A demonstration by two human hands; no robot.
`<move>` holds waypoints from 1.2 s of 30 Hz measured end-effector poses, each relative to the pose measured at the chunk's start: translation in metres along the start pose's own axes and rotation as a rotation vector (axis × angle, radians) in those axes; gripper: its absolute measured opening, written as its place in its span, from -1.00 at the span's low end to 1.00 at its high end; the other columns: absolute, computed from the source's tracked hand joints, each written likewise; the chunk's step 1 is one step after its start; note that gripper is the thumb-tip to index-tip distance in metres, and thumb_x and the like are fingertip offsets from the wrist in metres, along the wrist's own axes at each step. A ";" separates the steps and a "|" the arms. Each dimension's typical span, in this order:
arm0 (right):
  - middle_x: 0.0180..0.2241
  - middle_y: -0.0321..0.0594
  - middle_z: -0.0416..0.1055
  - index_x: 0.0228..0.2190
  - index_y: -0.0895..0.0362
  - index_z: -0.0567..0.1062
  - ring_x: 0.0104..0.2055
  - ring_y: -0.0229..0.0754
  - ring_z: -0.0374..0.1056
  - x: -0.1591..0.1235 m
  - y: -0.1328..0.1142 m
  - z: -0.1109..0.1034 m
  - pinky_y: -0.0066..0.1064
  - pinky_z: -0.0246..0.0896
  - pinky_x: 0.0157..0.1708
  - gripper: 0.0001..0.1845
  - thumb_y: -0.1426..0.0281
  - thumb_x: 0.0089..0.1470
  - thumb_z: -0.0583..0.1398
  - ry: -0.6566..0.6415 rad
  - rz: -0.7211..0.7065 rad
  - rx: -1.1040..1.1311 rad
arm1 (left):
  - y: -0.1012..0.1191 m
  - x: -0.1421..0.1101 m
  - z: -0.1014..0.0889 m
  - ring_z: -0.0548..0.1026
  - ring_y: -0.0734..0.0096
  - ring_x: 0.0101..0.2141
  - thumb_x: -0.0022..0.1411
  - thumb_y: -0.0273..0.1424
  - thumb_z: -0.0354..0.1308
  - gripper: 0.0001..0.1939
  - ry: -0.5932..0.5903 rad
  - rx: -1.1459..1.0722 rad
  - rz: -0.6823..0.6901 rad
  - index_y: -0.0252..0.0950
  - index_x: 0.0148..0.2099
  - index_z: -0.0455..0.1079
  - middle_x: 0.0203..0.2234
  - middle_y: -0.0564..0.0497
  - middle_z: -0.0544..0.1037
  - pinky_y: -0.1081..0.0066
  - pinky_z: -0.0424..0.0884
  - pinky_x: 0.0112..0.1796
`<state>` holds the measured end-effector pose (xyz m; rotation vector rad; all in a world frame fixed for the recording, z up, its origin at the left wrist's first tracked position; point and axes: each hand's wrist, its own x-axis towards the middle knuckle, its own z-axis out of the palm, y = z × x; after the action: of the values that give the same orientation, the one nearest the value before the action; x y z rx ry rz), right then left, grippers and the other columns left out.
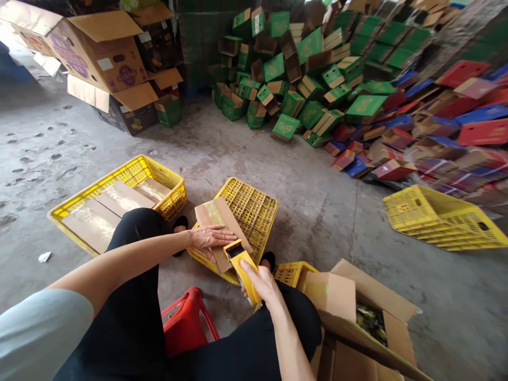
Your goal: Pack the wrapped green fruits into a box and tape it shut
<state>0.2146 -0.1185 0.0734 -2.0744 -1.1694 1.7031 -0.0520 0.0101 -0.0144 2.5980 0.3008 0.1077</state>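
My left hand [208, 237] lies flat, fingers stretched, on a folded cardboard piece [219, 218] that rests on an upturned yellow crate [254, 209]. My right hand [262, 283] is closed round a yellow tape dispenser [241, 264], whose front end touches the near edge of the cardboard. I sit on a red stool [184, 320] with my black-clad legs on either side.
A yellow crate [159, 172] on the left holds flat cardboard sheets. An open brown carton [357, 312] stands at my right knee. Another yellow crate [440, 217] lies on the right. Heaps of green, red and blue small boxes [357, 79] fill the back; large cartons [99, 53] are stacked at the back left.
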 end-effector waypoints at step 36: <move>-0.63 -0.08 0.53 -0.39 0.16 0.54 -0.60 -0.07 0.49 -0.014 0.016 -0.002 -0.33 0.45 -0.53 -0.45 -0.09 0.22 0.17 0.020 -0.118 0.074 | 0.046 0.011 0.033 -0.08 -0.10 0.48 0.29 0.30 0.02 0.16 0.148 0.198 -0.236 -0.34 0.59 -0.27 0.52 -0.30 -0.11 -0.03 -0.10 0.41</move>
<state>0.2229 -0.1376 0.0744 -1.9347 -1.1801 1.6421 -0.0281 -0.0422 -0.0190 2.7305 0.7003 0.1951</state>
